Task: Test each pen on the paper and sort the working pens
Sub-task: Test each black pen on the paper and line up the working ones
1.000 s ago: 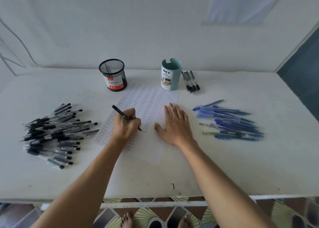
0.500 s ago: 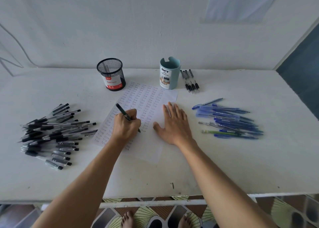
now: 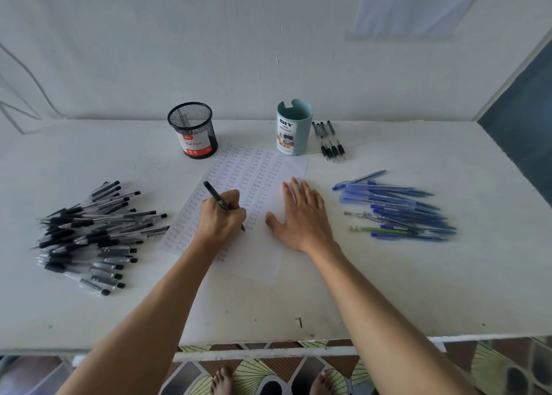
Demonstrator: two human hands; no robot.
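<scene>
A white sheet of paper (image 3: 263, 263) covered with rows of the handwritten word "test" lies in the middle of the table. My left hand (image 3: 219, 221) grips a black pen (image 3: 216, 199) with its tip down on the paper. Flat on the paper to its right rests my right hand (image 3: 301, 215), fingers spread. A big pile of black pens (image 3: 92, 233) lies at the left. At the right is a pile of blue pens (image 3: 400, 209) with one green pen among them.
A black mesh pen cup (image 3: 192, 130) and a light blue desk organizer (image 3: 293, 128) stand behind the paper. Several black pens (image 3: 328, 142) lie right of the organizer. The wall is just behind; the table's front edge (image 3: 268, 347) is near me.
My left hand has shifted slightly as the pen writes on the paper. My right hand stays flat in the same spot.
</scene>
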